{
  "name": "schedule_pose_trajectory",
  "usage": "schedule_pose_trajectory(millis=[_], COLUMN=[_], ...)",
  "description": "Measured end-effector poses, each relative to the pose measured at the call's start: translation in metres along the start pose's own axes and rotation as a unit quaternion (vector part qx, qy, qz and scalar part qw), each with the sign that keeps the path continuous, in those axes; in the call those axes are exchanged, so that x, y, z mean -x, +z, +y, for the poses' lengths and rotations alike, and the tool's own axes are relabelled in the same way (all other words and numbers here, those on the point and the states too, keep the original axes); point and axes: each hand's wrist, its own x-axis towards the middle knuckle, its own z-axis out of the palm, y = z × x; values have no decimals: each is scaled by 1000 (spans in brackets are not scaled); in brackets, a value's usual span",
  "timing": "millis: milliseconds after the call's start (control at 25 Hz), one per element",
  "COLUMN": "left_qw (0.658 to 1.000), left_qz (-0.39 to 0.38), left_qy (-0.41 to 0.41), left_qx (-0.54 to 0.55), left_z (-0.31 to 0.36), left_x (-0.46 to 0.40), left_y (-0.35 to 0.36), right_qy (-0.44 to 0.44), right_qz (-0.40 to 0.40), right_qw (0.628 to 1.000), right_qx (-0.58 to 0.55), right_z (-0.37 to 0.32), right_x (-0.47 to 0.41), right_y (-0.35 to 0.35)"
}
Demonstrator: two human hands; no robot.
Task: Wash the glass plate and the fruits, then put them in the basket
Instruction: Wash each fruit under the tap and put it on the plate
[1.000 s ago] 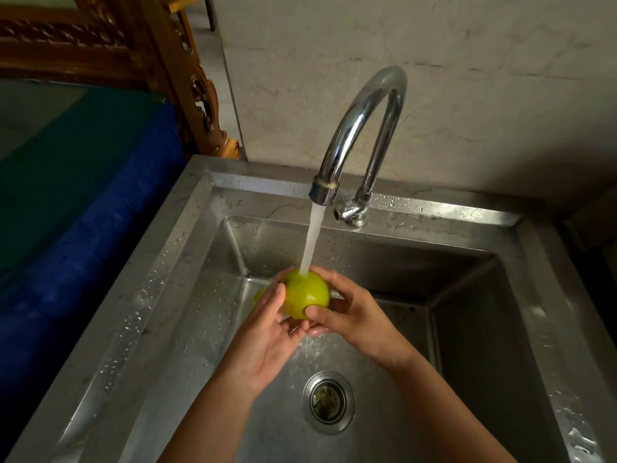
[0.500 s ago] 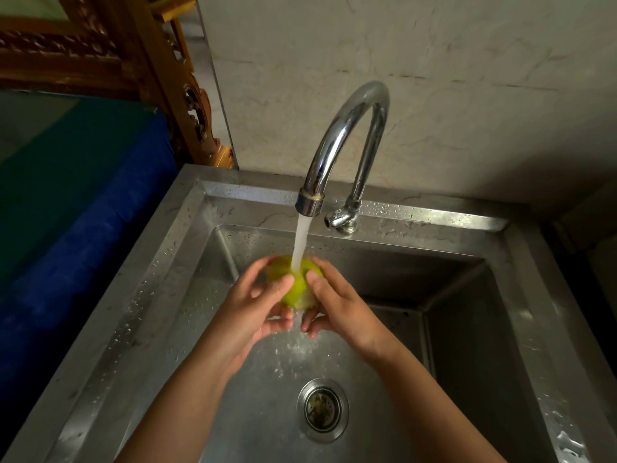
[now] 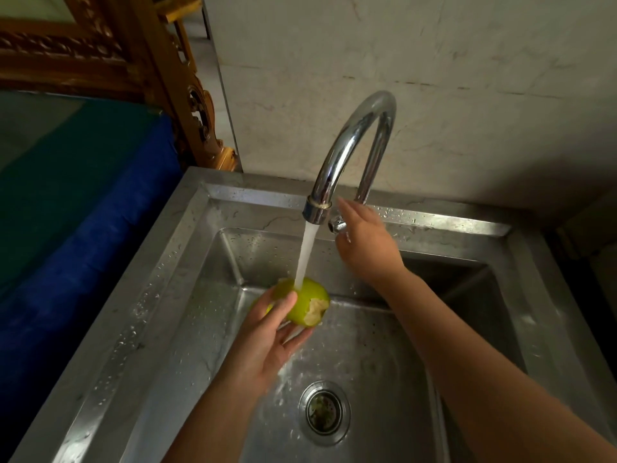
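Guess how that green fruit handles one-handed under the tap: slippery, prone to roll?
Probably slippery: the water stream lands on the green fruit, wetting its smooth skin. Likely to roll if set down, being round. The left hand cups it alone; the bitten patch may offer some grip.

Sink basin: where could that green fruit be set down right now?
Bare steel lies right of the drain, below the right forearm, and along the wet left rim. Under the faucet it's crowded: left hand, green fruit, right hand at the tap handle.

Glossy chromed metal tap (image 3: 354, 145); brushed, wet stainless-steel sink (image 3: 187, 295); smooth waxy green fruit (image 3: 307, 300); carved varnished wood frame (image 3: 140, 61) upper left; matt blue cloth (image 3: 83, 245) at left.
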Motion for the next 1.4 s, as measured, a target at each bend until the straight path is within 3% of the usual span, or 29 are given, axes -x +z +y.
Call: schedule_pose_trajectory(millis=[160, 280, 360, 440, 520, 600, 840, 1040, 1240, 1400], left_qw=[999, 995, 989, 979, 965, 948, 895, 788, 714, 636], left_qz=[5, 27, 41, 44, 21, -21, -174, -338, -487, -544], left_qy=[26, 57, 86, 105, 121, 148, 167, 223, 156, 132], left_qx=[-42, -79, -113, -171, -231, -282, -375, -464, -477, -531], left_z=[4, 9, 11, 10, 6, 1, -37, -89, -178, -253], left_x=[2, 6, 11, 17, 24, 31, 62, 106, 157, 176], left_y=[-4, -5, -4, 1, 9, 22, 99, 204, 304, 354], right_qy=[6, 28, 78, 133, 154, 149, 168, 244, 322, 360], right_qz=[-13, -72, -72, -80, -145, -178, -44, 126, 286, 354], right_qw=[999, 992, 994, 972, 911, 857, 868, 873, 847, 814], right_qx=[47, 104, 6, -176, -353, -461, -465, -402, -311, -286], right_z=[16, 19, 11, 2, -7, -7, 35, 69, 109, 149], right_x=[28, 43, 44, 57, 82, 107, 187, 293, 415, 485], right_y=[16, 22, 15, 4, -6, -21, -103, -200, -266, -279])
